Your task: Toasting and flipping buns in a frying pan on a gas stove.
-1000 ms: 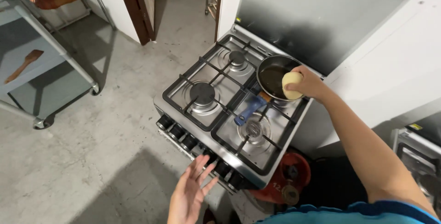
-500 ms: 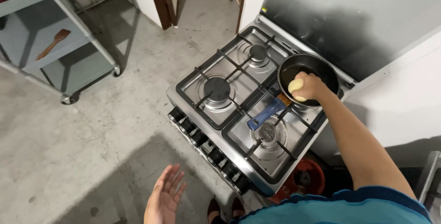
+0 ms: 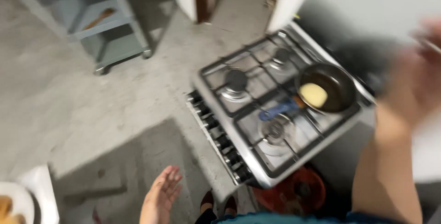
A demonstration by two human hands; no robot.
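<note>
Standing on a bare concrete floor (image 3: pixel 105 114), a steel gas stove (image 3: pixel 275 118) with four burners fills the middle of the view, its row of dark knobs (image 3: pixel 216 134) along the front edge. A dark frying pan (image 3: pixel 328 87) sits on the rear right burner, and a pale yellow round of dough (image 3: pixel 313 94) lies flat inside it, toward the near side of the pan. The pan's blue handle (image 3: pixel 278 110) points out over the middle of the stove, between the burners. Under the stove's right end there is a red gas cylinder (image 3: pixel 296 192), partly hidden. A grey metal trolley (image 3: pixel 98 26) with shelves stands well apart, near a doorway. A white surface with a plate edge (image 3: pixel 14 203) shows at the lower left corner.

The right hand (image 3: pixel 413 81) is raised above and to the right of the pan, clear of it, and so blurred that I cannot tell how far its fingers are spread or whether it grips anything. The left hand (image 3: pixel 161 196) hangs low over the floor in front of the stove, palm open, fingers loosely spread, holding and touching nothing.
</note>
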